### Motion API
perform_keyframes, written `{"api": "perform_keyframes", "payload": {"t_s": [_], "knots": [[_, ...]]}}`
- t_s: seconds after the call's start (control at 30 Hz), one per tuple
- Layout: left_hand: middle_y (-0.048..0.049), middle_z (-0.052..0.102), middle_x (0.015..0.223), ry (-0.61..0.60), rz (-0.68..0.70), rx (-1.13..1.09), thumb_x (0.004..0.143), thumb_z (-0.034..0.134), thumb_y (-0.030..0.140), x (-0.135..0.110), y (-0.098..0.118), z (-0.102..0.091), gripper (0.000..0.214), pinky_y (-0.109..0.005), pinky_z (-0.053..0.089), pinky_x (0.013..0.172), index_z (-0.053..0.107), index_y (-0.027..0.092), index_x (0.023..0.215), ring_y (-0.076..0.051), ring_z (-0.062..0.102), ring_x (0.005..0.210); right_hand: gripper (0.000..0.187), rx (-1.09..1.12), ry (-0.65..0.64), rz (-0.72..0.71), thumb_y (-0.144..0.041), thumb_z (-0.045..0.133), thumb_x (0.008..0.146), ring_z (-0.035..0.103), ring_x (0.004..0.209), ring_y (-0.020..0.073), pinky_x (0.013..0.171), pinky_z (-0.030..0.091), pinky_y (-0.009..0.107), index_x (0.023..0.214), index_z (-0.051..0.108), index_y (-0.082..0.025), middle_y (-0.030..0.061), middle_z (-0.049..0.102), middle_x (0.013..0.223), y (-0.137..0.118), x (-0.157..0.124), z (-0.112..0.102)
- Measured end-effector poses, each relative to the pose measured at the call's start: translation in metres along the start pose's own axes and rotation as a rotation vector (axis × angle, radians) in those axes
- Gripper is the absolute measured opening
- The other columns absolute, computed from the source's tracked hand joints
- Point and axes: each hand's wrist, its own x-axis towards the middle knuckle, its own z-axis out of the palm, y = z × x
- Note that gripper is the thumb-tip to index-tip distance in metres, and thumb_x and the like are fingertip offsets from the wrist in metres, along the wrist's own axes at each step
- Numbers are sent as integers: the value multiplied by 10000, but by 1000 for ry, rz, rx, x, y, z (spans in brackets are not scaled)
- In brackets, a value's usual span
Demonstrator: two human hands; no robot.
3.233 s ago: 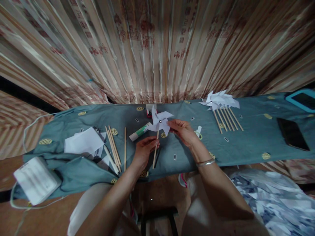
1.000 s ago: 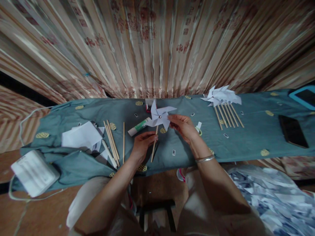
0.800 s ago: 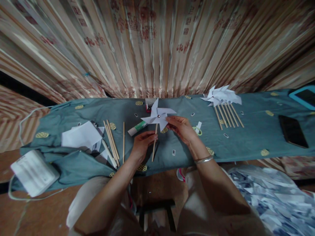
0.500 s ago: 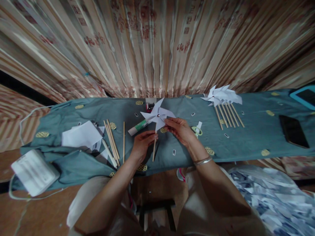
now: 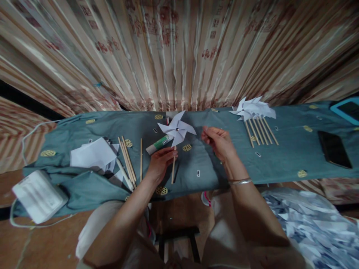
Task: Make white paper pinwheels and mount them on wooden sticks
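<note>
My left hand (image 5: 162, 162) grips the wooden stick of a white paper pinwheel (image 5: 181, 134) just below its blades. The pinwheel stands nearly upright, its blades spread around a shiny metal pin at the centre. To the right of the blades, apart from them, is my right hand (image 5: 220, 142), with its fingers curled together and nothing visible in them. Behind the pinwheel lies a green and white tube (image 5: 158, 145), partly covered by the blades.
Finished pinwheels (image 5: 255, 109) lie overlapped at the right, near a phone (image 5: 334, 149) and a blue-framed device (image 5: 349, 109). Leftward are loose sticks (image 5: 127, 158), a white pen-like rod (image 5: 125, 175), paper sheets (image 5: 92, 154) and a white box (image 5: 39, 196). A curtain (image 5: 179, 56) hangs behind.
My right hand has let go of the pinwheel blade and moved right, now covering the green-handled scissors. The pinwheel in my left hand has shifted slightly left, and its blades have turned.
</note>
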Motion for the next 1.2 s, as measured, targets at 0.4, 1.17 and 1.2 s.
{"api": "perform_keyframes", "payload": {"t_s": [0.4,1.17,1.2], "knots": [[-44,749,714,-75,-74,58,442,970,216,-3,-12,-1,369,-215,511,633,775,112,738,-106,659,608,386,-5,-87,38,-552,889,549,436,536,87,531,333,246,624,729,-209,-42,624,569,6,6,6],[-34,734,689,-36,-35,61,439,956,228,-4,-10,2,355,-227,510,647,766,115,717,-105,649,607,403,87,-94,138,-490,949,392,529,556,88,547,407,233,606,757,-208,-24,688,593,2,-1,19],[-34,733,689,-36,-32,61,438,958,233,-4,-10,2,360,-230,510,650,766,115,718,-107,649,608,392,84,-100,140,-484,947,406,536,562,92,553,412,237,610,757,-208,-21,690,598,3,-1,19]]}}
